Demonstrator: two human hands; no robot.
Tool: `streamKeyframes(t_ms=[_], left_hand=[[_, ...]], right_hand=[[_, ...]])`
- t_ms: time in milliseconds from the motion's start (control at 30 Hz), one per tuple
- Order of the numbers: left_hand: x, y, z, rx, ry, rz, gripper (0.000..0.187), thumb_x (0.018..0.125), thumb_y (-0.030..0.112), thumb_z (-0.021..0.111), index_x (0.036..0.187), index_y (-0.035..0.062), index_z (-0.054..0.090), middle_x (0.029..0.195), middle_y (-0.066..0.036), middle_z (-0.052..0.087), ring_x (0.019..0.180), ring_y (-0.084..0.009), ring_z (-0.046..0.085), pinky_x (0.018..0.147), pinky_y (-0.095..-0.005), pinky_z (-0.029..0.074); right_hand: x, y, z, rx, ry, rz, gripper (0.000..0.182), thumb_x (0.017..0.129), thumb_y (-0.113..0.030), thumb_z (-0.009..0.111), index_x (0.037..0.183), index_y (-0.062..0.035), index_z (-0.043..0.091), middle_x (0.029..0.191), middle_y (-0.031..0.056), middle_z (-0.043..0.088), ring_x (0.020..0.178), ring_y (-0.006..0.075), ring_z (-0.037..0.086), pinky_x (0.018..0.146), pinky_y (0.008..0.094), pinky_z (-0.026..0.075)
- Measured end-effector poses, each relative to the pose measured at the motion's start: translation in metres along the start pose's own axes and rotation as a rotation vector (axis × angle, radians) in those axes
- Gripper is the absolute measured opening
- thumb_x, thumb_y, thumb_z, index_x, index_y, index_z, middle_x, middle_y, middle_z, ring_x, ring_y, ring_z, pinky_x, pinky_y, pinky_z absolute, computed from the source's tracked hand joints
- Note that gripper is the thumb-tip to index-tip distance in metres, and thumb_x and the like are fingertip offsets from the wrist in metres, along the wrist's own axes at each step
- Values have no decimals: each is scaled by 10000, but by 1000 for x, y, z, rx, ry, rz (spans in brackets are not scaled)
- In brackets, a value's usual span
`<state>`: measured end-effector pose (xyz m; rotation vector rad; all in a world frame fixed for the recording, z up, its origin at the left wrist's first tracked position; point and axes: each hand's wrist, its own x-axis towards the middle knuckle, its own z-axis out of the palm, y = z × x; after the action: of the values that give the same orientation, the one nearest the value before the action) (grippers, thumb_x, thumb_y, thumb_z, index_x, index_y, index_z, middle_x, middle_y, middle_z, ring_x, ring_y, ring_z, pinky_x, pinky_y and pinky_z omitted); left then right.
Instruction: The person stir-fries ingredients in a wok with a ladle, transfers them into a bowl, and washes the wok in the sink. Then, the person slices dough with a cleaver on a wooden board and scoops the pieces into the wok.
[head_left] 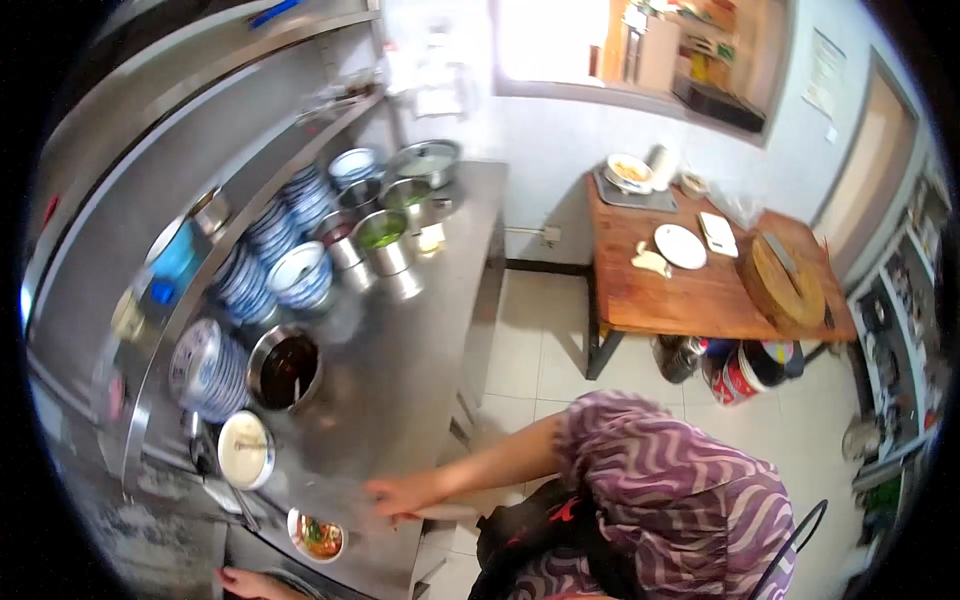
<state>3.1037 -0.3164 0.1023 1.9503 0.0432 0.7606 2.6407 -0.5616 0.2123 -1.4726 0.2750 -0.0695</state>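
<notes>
My right hand (405, 496) reaches out over the steel counter (400, 420) near its front edge. Its fingers are a little bent and apart, with nothing visible in them. To the left of it stands a small white bowl (318, 535) filled with red and green food. At the bottom edge, partly cut off, my left hand (248, 583) stretches past the counter's end with fingers extended; no held thing shows. Nearby are a bowl of pale cream-coloured stuff (246, 450) with a utensil in it and a steel pot of dark sauce (286, 368).
Stacked blue-and-white bowls (207, 370) and steel containers (383, 242) line the counter's back under a steel shelf (250, 185). Across the floor, a wooden table (640, 300) bears a white plate (680, 246), a scale and a round chopping board (785, 285) with a cleaver (780, 252).
</notes>
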Motion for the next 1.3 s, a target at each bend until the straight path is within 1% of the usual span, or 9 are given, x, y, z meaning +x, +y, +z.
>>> streamKeyframes(t_ms=[167,300,400,500,600,733,867,1000,1300], left_hand=[[-211,212,66,-693,-486,-124,268,893,260,531,1022,33,592,949,-94,605,816,-212,579,734,-327,473],[-376,279,150,-837,-1040,252,154,885,177,523,941,39,560,864,-64,584,767,-177,556,705,-298,461],[-547,376,141,-1023,-1479,-475,140,881,122,493,971,25,541,861,-64,585,784,-170,558,731,-286,466],[-686,423,152,-673,-1707,398,250,870,115,499,1100,17,482,965,-83,567,846,-173,552,783,-319,462],[-810,510,91,-755,-2110,-641,366,869,124,527,1205,26,422,1067,-93,538,939,-177,541,839,-327,448],[-936,560,72,-575,-2415,-195,393,882,164,536,1225,-1,442,1178,-115,511,1067,-214,516,930,-331,413],[-1031,585,67,-652,-2312,1205,494,815,219,620,1224,-10,464,1216,-186,504,1113,-297,497,958,-359,389],[-1093,599,60,-683,-2171,1777,707,741,280,700,1297,-7,370,1322,-210,392,1211,-328,399,1016,-381,340],[-1103,589,43,-726,-1982,1910,577,702,249,712,1187,50,471,1120,-166,454,1053,-336,443,882,-422,407]], right_hand=[[-184,60,-118,18,561,174,259,867,-197,517,1071,-45,471,777,93,582,624,169,581,508,313,482],[-329,114,-185,193,1018,282,278,866,-167,515,1084,-7,452,746,125,605,592,196,587,511,331,505],[-417,136,-208,226,1317,292,243,870,-143,510,1061,-7,448,716,118,594,538,167,553,464,306,479],[-464,171,-224,344,1570,291,247,870,-127,506,1063,15,446,711,111,593,504,150,527,443,301,463],[-500,187,-243,469,1768,277,251,864,-110,507,1061,34,447,701,109,594,492,139,516,439,298,457],[-518,187,-259,552,1950,305,242,856,-88,507,1055,39,451,693,114,600,485,135,512,432,291,447],[-516,194,-273,614,2114,355,165,859,-88,503,965,30,458,678,117,594,452,145,511,423,290,439],[-513,180,-284,713,2173,422,148,872,-107,504,924,21,450,637,111,573,446,158,518,413,292,429],[-549,189,-314,645,2162,476,150,868,-109,508,943,16,477,650,99,575,475,154,538,438,294,439]])
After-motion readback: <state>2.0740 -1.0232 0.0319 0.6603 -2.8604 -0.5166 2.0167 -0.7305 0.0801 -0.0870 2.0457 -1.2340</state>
